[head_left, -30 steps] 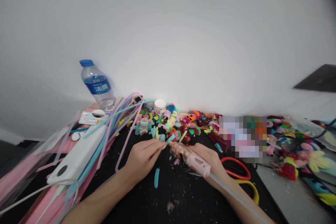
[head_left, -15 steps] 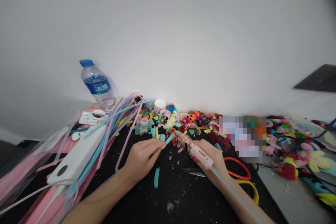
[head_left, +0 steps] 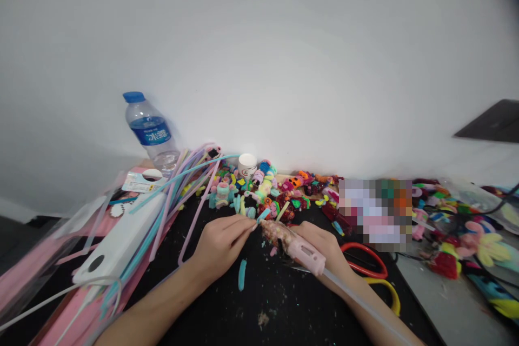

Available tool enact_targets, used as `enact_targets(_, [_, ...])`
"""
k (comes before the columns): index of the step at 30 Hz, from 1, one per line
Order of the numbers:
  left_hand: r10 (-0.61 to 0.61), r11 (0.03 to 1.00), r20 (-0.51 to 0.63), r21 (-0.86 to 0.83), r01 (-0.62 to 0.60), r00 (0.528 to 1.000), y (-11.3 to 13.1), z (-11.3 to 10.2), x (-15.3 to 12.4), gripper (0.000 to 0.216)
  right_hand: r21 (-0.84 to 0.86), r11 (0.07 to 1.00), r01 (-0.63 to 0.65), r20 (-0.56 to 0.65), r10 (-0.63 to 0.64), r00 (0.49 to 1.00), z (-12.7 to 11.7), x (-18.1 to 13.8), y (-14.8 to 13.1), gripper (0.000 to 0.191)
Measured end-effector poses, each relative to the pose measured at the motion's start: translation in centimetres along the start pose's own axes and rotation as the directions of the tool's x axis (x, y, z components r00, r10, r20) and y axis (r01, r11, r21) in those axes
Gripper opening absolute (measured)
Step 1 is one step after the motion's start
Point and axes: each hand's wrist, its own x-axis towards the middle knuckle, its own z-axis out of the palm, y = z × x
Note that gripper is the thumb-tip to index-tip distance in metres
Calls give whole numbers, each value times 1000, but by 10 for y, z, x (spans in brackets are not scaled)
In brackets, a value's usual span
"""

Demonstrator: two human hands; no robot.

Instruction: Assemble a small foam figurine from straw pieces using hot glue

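Head view: loose light-blue fuzzy strip (head_left: 242, 275) nearest, on the black mat (head_left: 284, 316)
Red-and-yellow-handled scissors (head_left: 384, 269): blades mostly covered
Right hand (head_left: 320, 239): closed around a pale-pink plastic glue gun (head_left: 307, 257) (crusty nozzle (head_left: 278, 232)), fingers largely hidden
Left hand (head_left: 225, 240): pinching a short light-blue fuzzy piece (head_left: 264, 214) by the nozzle, contact unclear
Gluing: seemingly in hand; next calls for steadiness
Colourful fuzzy figures (head_left: 265, 187): behind, beside a pixelated patch (head_left: 375, 213)

Your left forearm (head_left: 162, 303) slants up from the lower left, your left hand (head_left: 223, 240) back upward, its fingertips (head_left: 250, 223) pinched together and pointing inward. Your right forearm (head_left: 360, 303) slants from the lower right; your right hand (head_left: 324, 240) is curled, its fingers mostly hidden.
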Motion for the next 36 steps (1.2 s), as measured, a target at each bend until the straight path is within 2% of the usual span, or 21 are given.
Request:
enact_targets(6, [3, 1000, 8, -10, -3, 1000, 0, -1, 0, 14, 13, 1000, 2, 16, -2, 1000, 1, 0, 0, 18])
enact_targets(28, [-45, 998, 12, -36, 45, 999, 1, -1, -1, 15, -81, 996, -48, -84, 41, 996, -1, 1, 2, 18])
enact_targets(32, [-69, 996, 8, -61, 69, 998, 1, -1, -1, 15, -107, 991, -79, -176, 59, 983, 0, 1, 7, 15])
enact_targets(36, [-161, 987, -6, -18, 161, 987, -2, -2, 0, 14, -109, 991, -78, -280, 45, 959, 0, 2, 9, 14])
